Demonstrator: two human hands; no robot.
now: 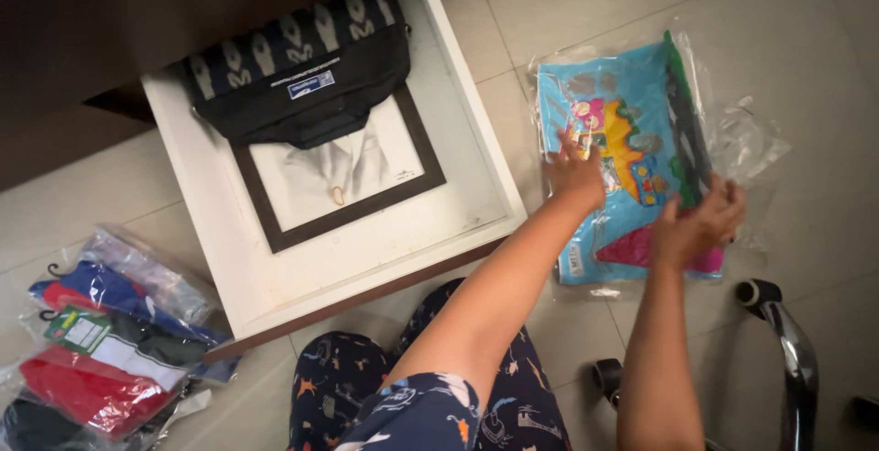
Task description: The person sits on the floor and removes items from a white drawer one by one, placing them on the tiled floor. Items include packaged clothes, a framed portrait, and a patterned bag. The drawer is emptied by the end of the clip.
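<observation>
A flat light-blue item with a colourful cartoon print (632, 121), wrapped in clear plastic, lies on the tiled floor at the right. My left hand (575, 174) rests on its left part with the fingers spread. My right hand (700, 224) grips its lower right edge, where a pink patch shows. To the left stands an open white drawer (476, 140). Inside it lies a dark-framed picture (341, 174) with a black patterned bag (302, 71) over its top.
A heap of plastic-wrapped clothes in red, blue and black (101, 350) lies on the floor at the lower left. A metal chair base with castors (787, 341) stands at the lower right. My patterned trouser legs (430, 387) fill the bottom centre.
</observation>
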